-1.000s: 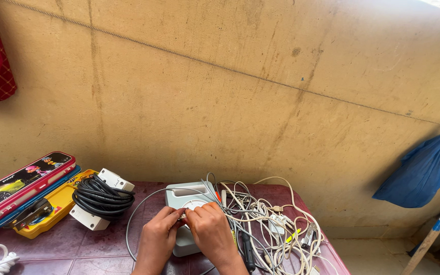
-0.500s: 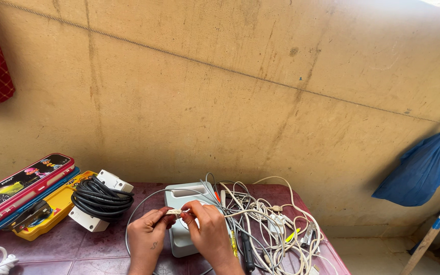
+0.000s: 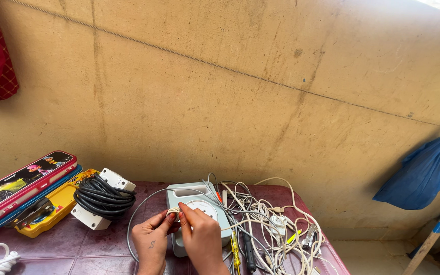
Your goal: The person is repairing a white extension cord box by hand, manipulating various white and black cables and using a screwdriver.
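Lying coiled at the left of the maroon desk (image 3: pixel 67 249): black cable (image 3: pixel 103 196) beside stacked pencil boxes (image 3: pixel 24 186). Now pinching, left hand (image 3: pixel 151 242) and right hand (image 3: pixel 199 237) closing fingertips together on a thin grey wire (image 3: pixel 138 214), drawn nearer than a second ago, over the pale extension reel (image 3: pixel 199 206) mid-desk. Sprawling rightward: tangled white cords (image 3: pixel 276 224). Suggesting wire being wound.

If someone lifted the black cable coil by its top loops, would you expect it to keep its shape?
Probably mostly. The black cable coil looks thick and tightly wound, so it should hold its loops rather than flop. The white blocks at its ends would likely dangle and swing. It seems fairly heavy for its size and unlikely to roll off the maroon table.
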